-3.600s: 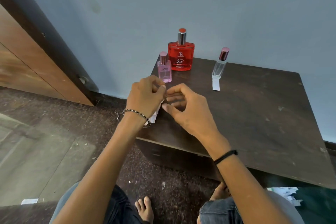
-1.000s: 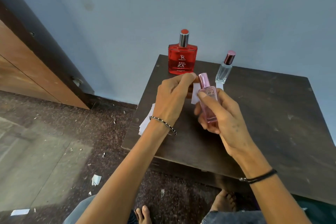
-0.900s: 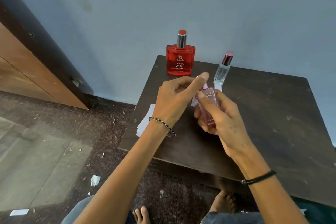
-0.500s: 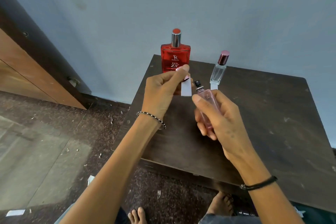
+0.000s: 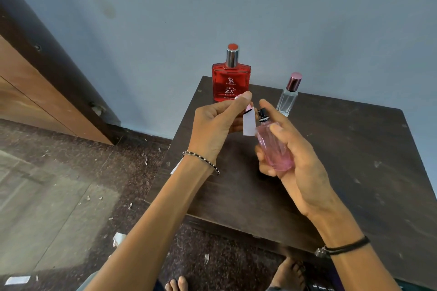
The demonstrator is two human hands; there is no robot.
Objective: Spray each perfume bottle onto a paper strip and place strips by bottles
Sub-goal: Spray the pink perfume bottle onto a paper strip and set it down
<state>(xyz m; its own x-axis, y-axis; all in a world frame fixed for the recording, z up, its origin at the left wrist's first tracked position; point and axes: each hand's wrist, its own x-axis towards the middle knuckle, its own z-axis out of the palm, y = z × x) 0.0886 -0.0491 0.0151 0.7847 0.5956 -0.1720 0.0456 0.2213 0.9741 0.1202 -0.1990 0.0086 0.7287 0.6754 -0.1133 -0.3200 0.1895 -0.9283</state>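
Note:
My right hand [image 5: 295, 146] grips a small pink perfume bottle [image 5: 274, 149] above the dark table [image 5: 354, 160]; its cap is off and my forefinger rests on the black nozzle [image 5: 262, 113]. My left hand [image 5: 215, 125] pinches a white paper strip [image 5: 249, 124] and the pink cap [image 5: 248, 108], the strip hanging just left of the nozzle. A red bottle [image 5: 231, 82] stands at the table's far left corner. A clear bottle with a maroon cap [image 5: 288, 97] stands to its right.
A blue wall rises right behind the table. More white paper [image 5: 176, 168] peeks out under my left wrist at the table's left edge. Scraps litter the speckled floor [image 5: 94, 184]. A wooden door [image 5: 28, 92] stands at left. My bare feet show below.
The pink bottle left the table and came into my right hand. My left hand pulled its cap off and now holds it with a strip beside the bare nozzle.

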